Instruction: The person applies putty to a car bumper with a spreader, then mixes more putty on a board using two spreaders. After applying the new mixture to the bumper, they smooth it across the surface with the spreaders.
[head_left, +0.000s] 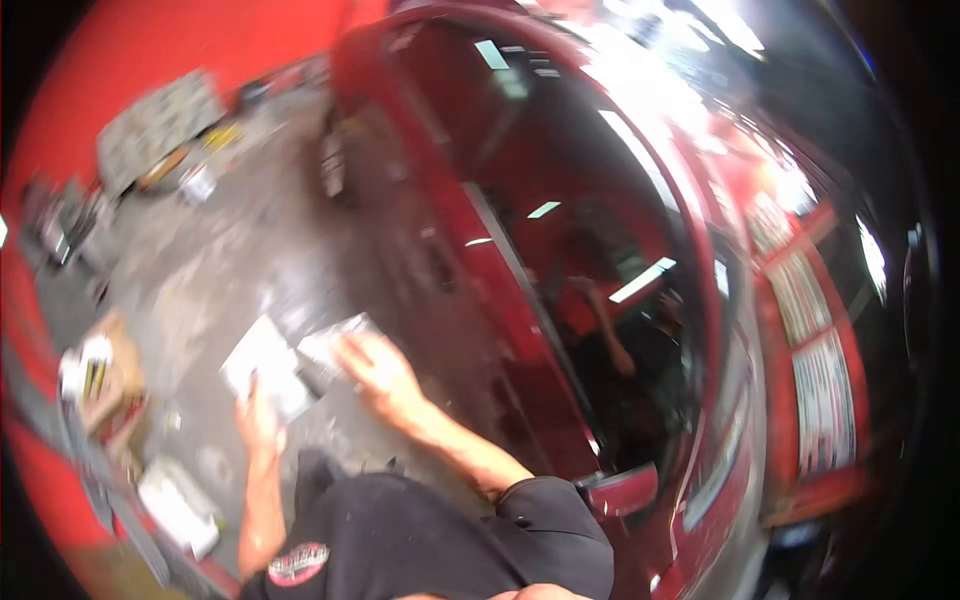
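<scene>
Low in the view, my left hand (260, 418) grips the lower edge of a flat white sheet or pad (268, 365), its fingers partly hidden by blur. To its right, my right hand (378, 368) is closed on a thin whitish piece (330, 343), which may be a cloth or plastic; blur hides its exact nature. The two pieces are close together above the concrete floor. A dark red car (480, 330) stands just to the right of my right hand, with its dark side windows (560, 200) reflecting lights.
A cardboard box (118, 365) and a white container (178, 508) lie at the lower left. A grey panel (160, 125) leans by the red wall (190, 35). The car's side mirror (622, 492) juts out near my right arm. A red rack (815, 350) stands beyond the car.
</scene>
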